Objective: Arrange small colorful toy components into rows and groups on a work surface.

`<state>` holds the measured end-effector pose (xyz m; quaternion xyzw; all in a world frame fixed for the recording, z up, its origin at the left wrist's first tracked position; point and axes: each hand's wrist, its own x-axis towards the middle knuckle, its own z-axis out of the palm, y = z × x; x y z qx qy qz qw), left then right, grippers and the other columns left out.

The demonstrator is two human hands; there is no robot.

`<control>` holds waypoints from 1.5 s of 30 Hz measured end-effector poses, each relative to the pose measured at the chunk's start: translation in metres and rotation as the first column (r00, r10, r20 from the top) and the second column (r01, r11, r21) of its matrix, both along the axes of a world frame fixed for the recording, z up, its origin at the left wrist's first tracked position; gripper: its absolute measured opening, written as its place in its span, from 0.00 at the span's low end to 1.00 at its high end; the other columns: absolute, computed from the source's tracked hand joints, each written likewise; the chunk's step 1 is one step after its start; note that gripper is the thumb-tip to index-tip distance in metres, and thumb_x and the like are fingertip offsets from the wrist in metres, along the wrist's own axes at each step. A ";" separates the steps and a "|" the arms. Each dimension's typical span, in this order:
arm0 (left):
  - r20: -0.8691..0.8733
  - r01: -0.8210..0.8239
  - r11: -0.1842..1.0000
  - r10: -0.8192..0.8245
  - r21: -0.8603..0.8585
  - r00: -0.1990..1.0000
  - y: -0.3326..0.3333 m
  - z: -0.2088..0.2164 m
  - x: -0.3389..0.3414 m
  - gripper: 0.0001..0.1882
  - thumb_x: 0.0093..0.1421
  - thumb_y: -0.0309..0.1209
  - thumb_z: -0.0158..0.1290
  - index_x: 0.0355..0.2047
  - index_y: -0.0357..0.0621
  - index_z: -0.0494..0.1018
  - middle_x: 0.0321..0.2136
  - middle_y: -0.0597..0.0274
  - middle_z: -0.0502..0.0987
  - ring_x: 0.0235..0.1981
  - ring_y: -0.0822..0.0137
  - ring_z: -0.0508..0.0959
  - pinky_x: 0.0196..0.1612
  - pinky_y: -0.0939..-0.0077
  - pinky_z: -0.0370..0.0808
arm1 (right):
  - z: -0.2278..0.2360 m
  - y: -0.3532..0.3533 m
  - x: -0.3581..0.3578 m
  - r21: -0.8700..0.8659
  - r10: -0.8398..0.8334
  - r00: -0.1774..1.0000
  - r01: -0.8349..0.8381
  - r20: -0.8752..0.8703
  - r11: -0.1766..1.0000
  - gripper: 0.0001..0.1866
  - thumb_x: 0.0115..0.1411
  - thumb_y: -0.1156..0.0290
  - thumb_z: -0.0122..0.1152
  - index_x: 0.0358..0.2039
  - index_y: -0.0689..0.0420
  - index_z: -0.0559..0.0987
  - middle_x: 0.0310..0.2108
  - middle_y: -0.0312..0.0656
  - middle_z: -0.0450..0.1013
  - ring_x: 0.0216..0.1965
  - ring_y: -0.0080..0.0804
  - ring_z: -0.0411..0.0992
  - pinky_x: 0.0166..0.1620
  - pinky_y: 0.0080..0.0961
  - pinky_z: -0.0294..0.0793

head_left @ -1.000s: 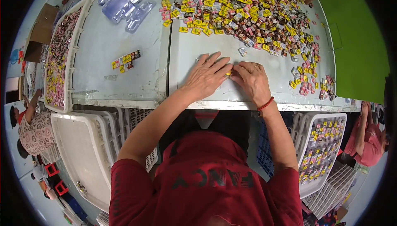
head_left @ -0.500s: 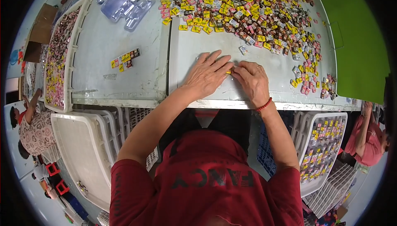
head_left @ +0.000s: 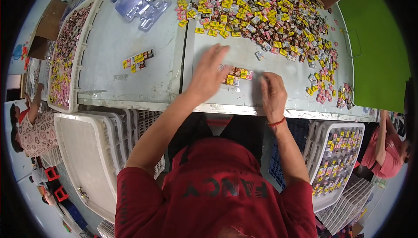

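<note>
Pale flat bench [head_left: 161, 77] | heap of small yellow, pink and brown blocks [head_left: 261, 16] spread ahead, likely for reach | left hand [head_left: 209, 72] and right hand [head_left: 273, 94] held apart, fingers unclosed, nothing visibly gripped | two-row multicoloured block strip [head_left: 236, 74] laid flat between, presumably for steadiness

Free lane between row [head_left: 237, 72], pile [head_left: 261, 16] (height unclear); loose piece [head_left: 259, 56] intrudes.

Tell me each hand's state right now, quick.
Left hand: open, blurred, nothing visibly held.
Right hand: open, loosely curled, nothing visibly held, beside the block of small rectangular yellow, pink and brown pieces.
</note>
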<state>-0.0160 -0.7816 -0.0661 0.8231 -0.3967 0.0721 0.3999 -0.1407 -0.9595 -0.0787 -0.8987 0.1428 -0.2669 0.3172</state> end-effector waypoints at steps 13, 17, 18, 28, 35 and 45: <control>-0.856 -0.288 0.951 0.055 -0.111 0.513 0.036 -0.011 0.012 0.12 0.59 0.30 0.53 0.38 0.33 0.77 0.23 0.61 0.78 0.20 0.73 0.79 0.17 0.80 0.70 | -0.001 -0.009 0.008 0.632 0.116 0.945 0.111 -0.307 0.767 0.14 0.60 0.72 0.61 0.44 0.65 0.76 0.23 0.34 0.74 0.17 0.15 0.66 0.19 0.15 0.64; -0.811 -0.304 0.944 0.077 -0.128 0.580 0.052 -0.006 0.010 0.12 0.60 0.30 0.53 0.37 0.33 0.77 0.23 0.62 0.78 0.19 0.75 0.78 0.19 0.82 0.71 | 0.008 0.003 0.018 0.713 0.160 0.920 0.159 -0.358 0.683 0.11 0.60 0.72 0.61 0.42 0.62 0.77 0.22 0.33 0.73 0.18 0.15 0.66 0.19 0.14 0.62; -0.789 -0.308 0.940 0.075 -0.148 0.609 0.059 -0.006 0.012 0.11 0.60 0.30 0.53 0.37 0.33 0.77 0.23 0.63 0.78 0.19 0.75 0.77 0.20 0.82 0.71 | 0.012 0.009 0.022 0.738 0.162 0.924 0.163 -0.348 0.655 0.09 0.61 0.72 0.61 0.41 0.61 0.77 0.22 0.32 0.73 0.18 0.15 0.66 0.20 0.13 0.63; -0.688 -0.654 0.750 0.426 -0.095 0.588 0.212 0.020 0.079 0.12 0.61 0.30 0.52 0.38 0.33 0.78 0.22 0.64 0.78 0.17 0.77 0.73 0.21 0.81 0.69 | 0.032 0.150 0.177 0.880 0.523 0.836 -0.113 -0.167 0.462 0.10 0.59 0.72 0.61 0.39 0.63 0.77 0.23 0.34 0.72 0.20 0.19 0.68 0.20 0.16 0.64; -0.711 -0.753 0.643 0.466 -0.137 0.527 0.248 0.002 0.101 0.12 0.60 0.33 0.52 0.35 0.36 0.78 0.20 0.70 0.74 0.17 0.81 0.69 0.19 0.85 0.64 | 0.019 0.192 0.231 0.839 0.541 0.802 -0.096 -0.254 0.536 0.12 0.57 0.75 0.61 0.40 0.67 0.77 0.26 0.38 0.76 0.20 0.20 0.71 0.17 0.17 0.67; -0.748 -0.749 0.642 0.414 -0.165 0.519 0.249 -0.007 0.092 0.10 0.60 0.30 0.52 0.36 0.35 0.78 0.18 0.71 0.73 0.17 0.81 0.67 0.18 0.84 0.62 | 0.009 0.188 0.226 0.830 0.554 0.792 -0.111 -0.258 0.547 0.12 0.59 0.71 0.61 0.42 0.63 0.77 0.25 0.34 0.74 0.21 0.17 0.70 0.20 0.15 0.67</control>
